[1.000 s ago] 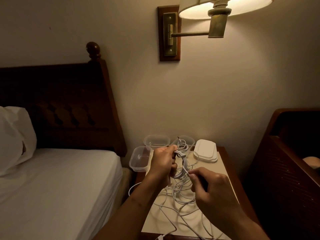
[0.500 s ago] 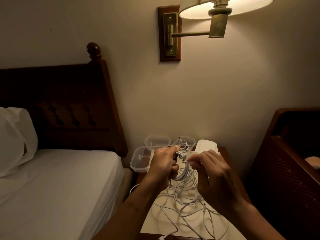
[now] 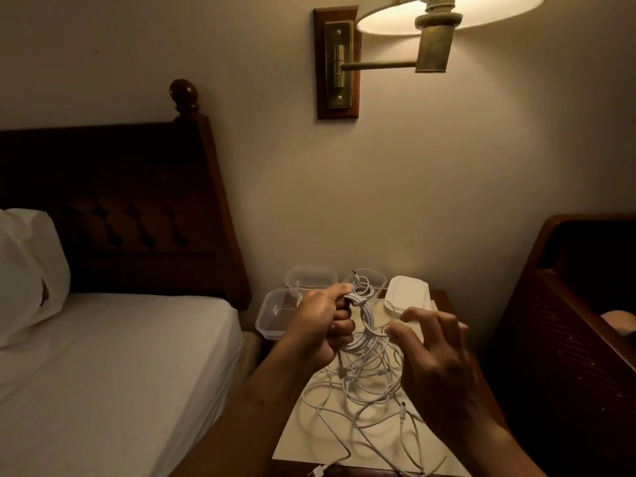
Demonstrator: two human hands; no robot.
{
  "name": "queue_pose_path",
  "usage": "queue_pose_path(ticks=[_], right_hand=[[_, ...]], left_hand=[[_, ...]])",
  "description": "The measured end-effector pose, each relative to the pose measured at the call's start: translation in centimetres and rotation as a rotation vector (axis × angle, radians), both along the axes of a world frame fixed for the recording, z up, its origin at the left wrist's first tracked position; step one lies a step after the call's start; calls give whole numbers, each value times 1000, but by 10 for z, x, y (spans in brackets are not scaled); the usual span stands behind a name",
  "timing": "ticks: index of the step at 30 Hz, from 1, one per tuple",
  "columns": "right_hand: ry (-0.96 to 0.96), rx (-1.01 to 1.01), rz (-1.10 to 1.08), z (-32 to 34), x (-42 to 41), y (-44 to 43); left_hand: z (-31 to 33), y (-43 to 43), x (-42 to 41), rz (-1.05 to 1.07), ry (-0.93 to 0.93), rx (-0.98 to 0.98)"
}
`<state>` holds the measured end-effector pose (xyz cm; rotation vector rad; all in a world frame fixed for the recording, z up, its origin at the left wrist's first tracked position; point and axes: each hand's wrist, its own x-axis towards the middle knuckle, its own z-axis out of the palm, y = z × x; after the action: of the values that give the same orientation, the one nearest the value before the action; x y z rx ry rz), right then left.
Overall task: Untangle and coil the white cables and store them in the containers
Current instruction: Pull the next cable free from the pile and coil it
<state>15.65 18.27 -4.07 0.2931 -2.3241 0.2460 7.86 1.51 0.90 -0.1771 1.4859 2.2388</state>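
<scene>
- Left hand [image 3: 321, 325]: grip curled tight round a coil [image 3: 361, 318] of white cable, held above the bench [image 3: 443, 299].
- Right hand [image 3: 437, 359]: grip slack, fingers spread, holding nothing, just beside the coil.
- Loose white cables [image 3: 364, 390]: tangled on the bench below.
- Clear containers [image 3: 275, 316]: open-topped, at the bench's rear.

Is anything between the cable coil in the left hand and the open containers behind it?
Nothing visible blocks it. The left hand grips the coil in front of the lidless clear containers; the lids are stacked to the right. Strands trail from it into the loose tangle.
</scene>
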Motion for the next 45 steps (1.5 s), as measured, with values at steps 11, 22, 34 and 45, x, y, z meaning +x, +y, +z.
queue_pose_path(ticks=[11,22,34,45], right_hand=[[-345,-1492,373,5,-2,-49],[-526,-1955,531,17,3,-44],[-510,-1468,377,23,4,-55],[-644,-297,-69,31,4,-44]], left_hand=[[26,6,10,-25,142,-67],[14,3,12,43,226,-99],[-5,23,22,197,277,-88],[-23,29,19,232,355,-326]])
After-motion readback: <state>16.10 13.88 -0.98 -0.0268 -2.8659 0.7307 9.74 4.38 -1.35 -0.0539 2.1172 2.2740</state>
